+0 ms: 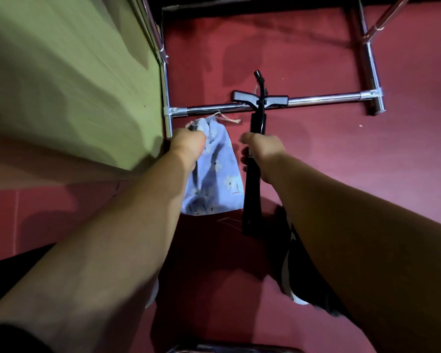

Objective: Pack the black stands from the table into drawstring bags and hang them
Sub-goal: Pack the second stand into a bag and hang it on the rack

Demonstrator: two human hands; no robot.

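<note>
A light blue drawstring bag [214, 171] with a flower print hangs from my left hand [187, 146], which grips it near its gathered mouth; a pale cord sticks out at the top. Right beside it, my right hand [261, 152] grips a folded black stand [252, 189] around its upper shaft. The stand is upright, its phone clamp and curved neck at the top, its folded legs pointing down. Bag and stand hang side by side, close but apart, over the red floor.
A chrome clothes rack [316, 100] stands on the red floor ahead, its low crossbar just beyond the stand's clamp. A green table surface [69, 80] fills the left side. My feet in dark shoes [298, 266] show below.
</note>
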